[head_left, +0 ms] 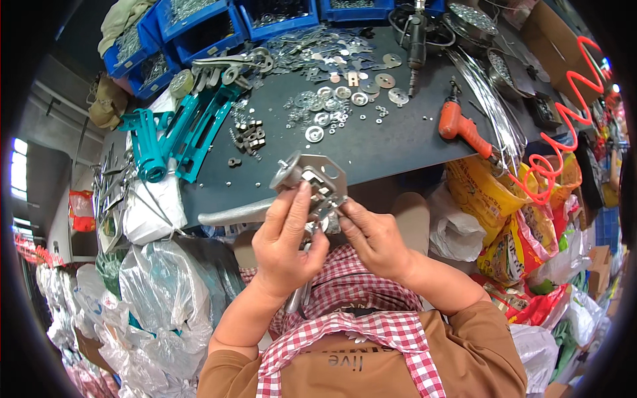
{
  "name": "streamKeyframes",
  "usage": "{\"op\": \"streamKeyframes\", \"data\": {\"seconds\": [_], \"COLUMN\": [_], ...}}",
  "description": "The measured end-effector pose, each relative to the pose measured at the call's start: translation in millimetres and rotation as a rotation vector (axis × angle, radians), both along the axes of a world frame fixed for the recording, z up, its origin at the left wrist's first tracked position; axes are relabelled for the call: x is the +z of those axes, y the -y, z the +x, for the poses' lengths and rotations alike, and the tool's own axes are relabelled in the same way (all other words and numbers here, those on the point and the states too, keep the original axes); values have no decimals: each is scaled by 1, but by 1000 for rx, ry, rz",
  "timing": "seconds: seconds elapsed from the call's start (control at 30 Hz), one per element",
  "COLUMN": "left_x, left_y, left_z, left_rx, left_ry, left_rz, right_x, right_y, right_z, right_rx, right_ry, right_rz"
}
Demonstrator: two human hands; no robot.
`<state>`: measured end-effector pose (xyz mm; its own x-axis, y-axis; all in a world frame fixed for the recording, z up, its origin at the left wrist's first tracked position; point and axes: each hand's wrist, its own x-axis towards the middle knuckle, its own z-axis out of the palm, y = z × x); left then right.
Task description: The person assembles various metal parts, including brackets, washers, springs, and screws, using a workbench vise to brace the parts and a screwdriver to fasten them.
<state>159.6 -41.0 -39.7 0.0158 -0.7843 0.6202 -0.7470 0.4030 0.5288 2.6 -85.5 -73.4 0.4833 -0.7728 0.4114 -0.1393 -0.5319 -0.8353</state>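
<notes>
Both hands grip a silver metal lever mechanism (327, 166) over the table's near edge. It has a flat plate with a round hole, small blocky parts inside and a round disc (287, 175) on its left side. A long grey handle (235, 213) sticks out to the left. My left hand (284, 245) is closed on it from the left, fingers up by the disc, thumb lower down. My right hand (376, 240) pinches the lower right edge of the plate; whether a small part sits between those fingertips is hidden.
Loose nuts (251, 136), washers and round discs (314, 134) lie on the dark table (391, 142). Teal metal frames (156, 149) stand left, blue bins (275, 18) behind. An orange power driver (463, 129) and red coiled hose (554, 159) are right. Plastic bags (162, 285) flank me.
</notes>
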Motion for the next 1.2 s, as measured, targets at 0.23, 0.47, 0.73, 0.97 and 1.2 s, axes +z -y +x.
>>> {"op": "streamKeyframes", "data": {"seconds": [0.23,0.47,0.73,0.97,1.2], "left_x": [0,12,19,20,19], "left_y": [-10,-16,-28,12,18], "left_z": [24,35,72,24,1], "left_rx": [65,186,360,85,-86], "left_ry": [-17,-55,-311,127,300], "left_rz": [-38,-168,-146,-218,-276], "right_x": [-16,-49,-6,106,142], "right_y": [121,217,240,153,89], "right_z": [-3,41,34,38,6], "right_rx": [-95,-268,-251,394,442], "right_ry": [-95,-548,-818,301,125], "right_rz": [77,-256,-128,364,18]}}
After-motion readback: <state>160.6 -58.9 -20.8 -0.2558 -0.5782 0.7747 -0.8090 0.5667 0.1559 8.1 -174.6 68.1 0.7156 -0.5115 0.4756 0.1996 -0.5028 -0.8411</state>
